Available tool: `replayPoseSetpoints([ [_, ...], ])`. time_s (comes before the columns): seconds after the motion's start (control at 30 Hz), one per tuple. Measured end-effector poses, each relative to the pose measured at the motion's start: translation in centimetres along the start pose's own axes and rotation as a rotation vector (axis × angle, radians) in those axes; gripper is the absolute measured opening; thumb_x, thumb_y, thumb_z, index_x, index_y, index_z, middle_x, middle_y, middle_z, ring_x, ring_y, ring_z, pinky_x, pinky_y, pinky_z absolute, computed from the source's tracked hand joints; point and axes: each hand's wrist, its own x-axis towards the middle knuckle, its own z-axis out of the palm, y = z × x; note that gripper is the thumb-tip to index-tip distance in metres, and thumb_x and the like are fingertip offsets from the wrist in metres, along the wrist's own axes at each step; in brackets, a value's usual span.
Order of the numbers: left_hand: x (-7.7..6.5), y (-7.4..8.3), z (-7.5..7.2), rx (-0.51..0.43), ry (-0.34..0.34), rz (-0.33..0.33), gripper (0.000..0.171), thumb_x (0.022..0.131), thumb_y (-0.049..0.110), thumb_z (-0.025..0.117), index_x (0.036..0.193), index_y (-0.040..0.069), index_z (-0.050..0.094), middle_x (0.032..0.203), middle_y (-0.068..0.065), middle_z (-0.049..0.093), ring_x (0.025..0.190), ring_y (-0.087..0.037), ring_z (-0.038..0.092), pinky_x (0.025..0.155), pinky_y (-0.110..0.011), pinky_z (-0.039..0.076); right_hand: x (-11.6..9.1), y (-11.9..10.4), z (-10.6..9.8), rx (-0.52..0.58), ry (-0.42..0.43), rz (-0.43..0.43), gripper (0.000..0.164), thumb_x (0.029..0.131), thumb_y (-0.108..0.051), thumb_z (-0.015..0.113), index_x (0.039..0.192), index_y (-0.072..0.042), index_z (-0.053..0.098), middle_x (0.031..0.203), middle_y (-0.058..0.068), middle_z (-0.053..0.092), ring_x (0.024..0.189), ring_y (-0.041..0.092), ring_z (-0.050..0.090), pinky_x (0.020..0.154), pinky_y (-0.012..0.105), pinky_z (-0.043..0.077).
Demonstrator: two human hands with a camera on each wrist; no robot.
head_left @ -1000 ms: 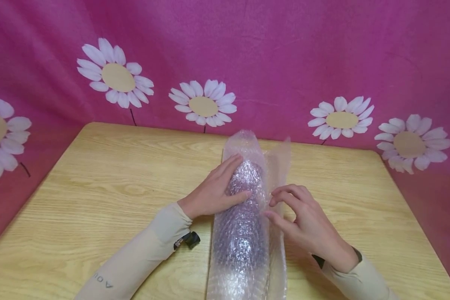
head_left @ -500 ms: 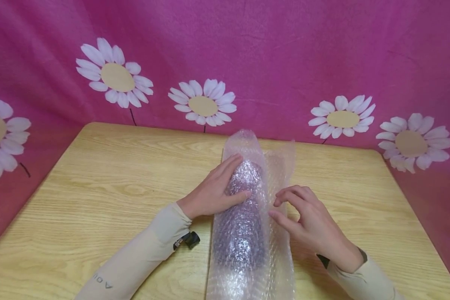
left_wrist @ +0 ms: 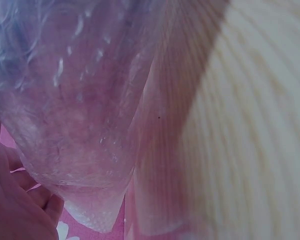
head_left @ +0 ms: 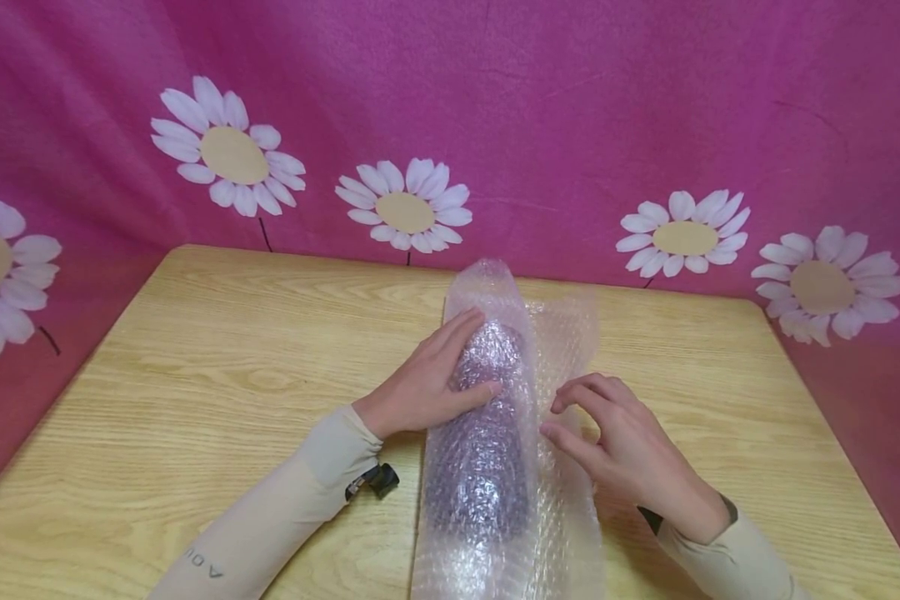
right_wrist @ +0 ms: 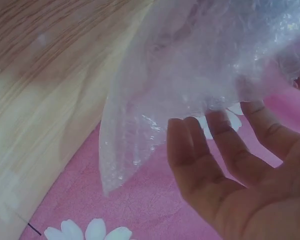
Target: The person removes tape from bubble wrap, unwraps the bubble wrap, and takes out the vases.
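Observation:
A long bundle of clear bubble wrap [head_left: 487, 483] lies lengthwise on the wooden table, around something dark and purplish that the wrap blurs. My left hand [head_left: 431, 383] rests on its upper left side, fingers extended and thumb across the top. To the right of the bundle a loose flap of the wrap [head_left: 570, 517] spreads over the table. Beside that flap is my right hand [head_left: 622, 442], its fingers bent and the thumb apart from them. In the right wrist view the fingertips [right_wrist: 217, 117] are right at the lower edge of the wrap.
The light wooden table [head_left: 255, 358] reaches back to a pink cloth [head_left: 540, 125] printed with large white daisies. A black wrist camera strap [head_left: 375, 481] shows at my left sleeve.
The loose flap on the right has unfolded outward and lies flatter. My right hand has shifted slightly right with it. The left hand stays in place on the bundle.

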Motion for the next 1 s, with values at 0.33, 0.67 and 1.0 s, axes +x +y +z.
replayPoseSetpoints([
  [0.33,0.0,0.0,0.1,0.013,-0.002,0.001,0.095,0.098,0.061,0.059,0.168,0.016,0.013,0.177,0.000,0.011,0.164,-0.020,0.013,0.134,-0.047,0.017,0.0,0.3,-0.2,-0.027,-0.052,0.017,0.018,0.092,-0.031,0.079,0.100,-0.017,0.072,0.112,0.003,0.073,0.110,0.024,0.065,0.092,0.047,0.056],
  [0.67,0.0,0.1,0.0,0.004,-0.009,0.003,0.095,0.098,0.061,0.058,0.168,0.016,0.013,0.177,0.000,0.010,0.164,-0.020,0.011,0.134,-0.048,0.017,-0.2,0.6,-0.5,-0.057,-0.100,0.041,0.019,0.095,-0.032,0.075,0.106,-0.017,0.074,0.115,0.005,0.075,0.111,0.028,0.069,0.094,0.050,0.058],
  [1.0,0.0,0.0,0.1,0.007,-0.011,-0.006,0.094,0.098,0.061,0.058,0.168,0.016,0.013,0.177,0.000,0.011,0.164,-0.020,0.011,0.134,-0.048,0.017,0.1,1.1,-0.6,-0.065,-0.147,0.063,0.024,0.097,-0.035,0.072,0.110,-0.014,0.074,0.112,0.005,0.076,0.104,0.024,0.071,0.089,0.048,0.060],
])
